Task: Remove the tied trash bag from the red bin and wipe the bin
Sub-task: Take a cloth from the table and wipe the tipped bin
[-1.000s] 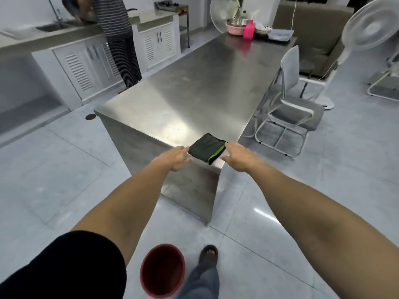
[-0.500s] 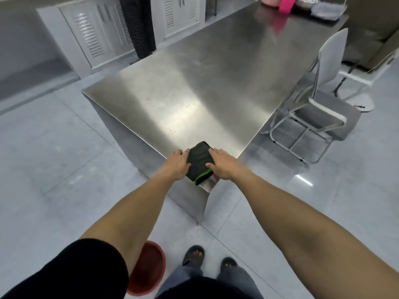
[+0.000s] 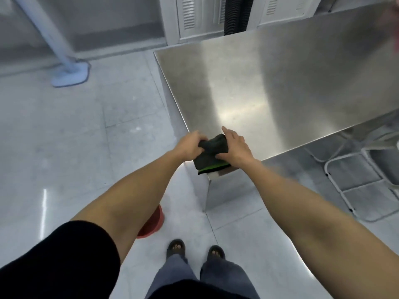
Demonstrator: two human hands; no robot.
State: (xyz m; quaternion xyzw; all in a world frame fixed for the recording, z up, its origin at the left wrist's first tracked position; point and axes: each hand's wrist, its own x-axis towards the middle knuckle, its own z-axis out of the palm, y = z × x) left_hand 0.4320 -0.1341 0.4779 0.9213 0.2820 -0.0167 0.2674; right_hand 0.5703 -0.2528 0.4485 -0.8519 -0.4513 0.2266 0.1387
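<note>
Both hands hold the dark cloth [image 3: 212, 153] at the surface's [image 3: 280, 83] near corner: the left hand [image 3: 190, 144] grips its left edge, the right hand [image 3: 234, 147] pinches the other side, probably readying it for wiping. The bin [image 3: 152, 223] stands on the floor below, mostly hidden by the left arm; no bag shows.

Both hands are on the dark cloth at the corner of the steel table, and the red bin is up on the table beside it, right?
Not quite. The head view shows both hands, left and right, on the cloth at the table corner, but the red bin is on the floor.
</note>
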